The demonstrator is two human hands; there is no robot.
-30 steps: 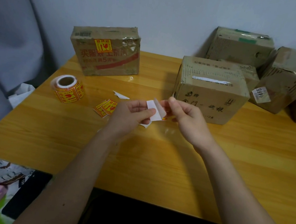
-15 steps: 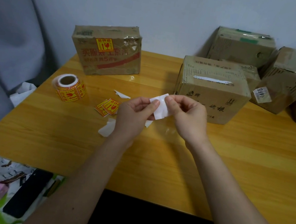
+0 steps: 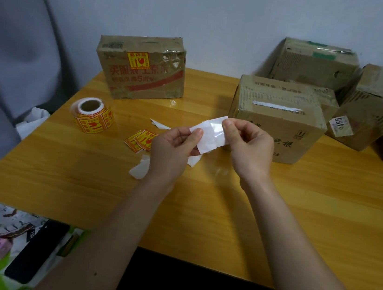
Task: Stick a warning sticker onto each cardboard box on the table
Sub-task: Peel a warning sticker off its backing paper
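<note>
Over the wooden table (image 3: 299,207), my left hand (image 3: 172,149) pinches the white backing paper (image 3: 204,139) and my right hand (image 3: 248,150) pinches the sticker (image 3: 216,130), seen from its white back. The two pieces are partly peeled apart. A cardboard box (image 3: 277,117) stands just behind my right hand. Another box (image 3: 141,72) at the back left carries a yellow-red warning sticker (image 3: 137,61). A sticker roll (image 3: 92,114) stands at the left, with loose stickers (image 3: 141,139) beside my left hand.
More cardboard boxes (image 3: 316,61) (image 3: 376,105) stand at the back right against the wall. White backing scraps (image 3: 139,169) (image 3: 159,123) lie on the table. Left of the table are grey fabric and white paper (image 3: 32,121); clutter lies on the floor (image 3: 0,253).
Both hands have risen slightly and the sticker has peeled further from its backing, my right hand drawing it up and to the right.
</note>
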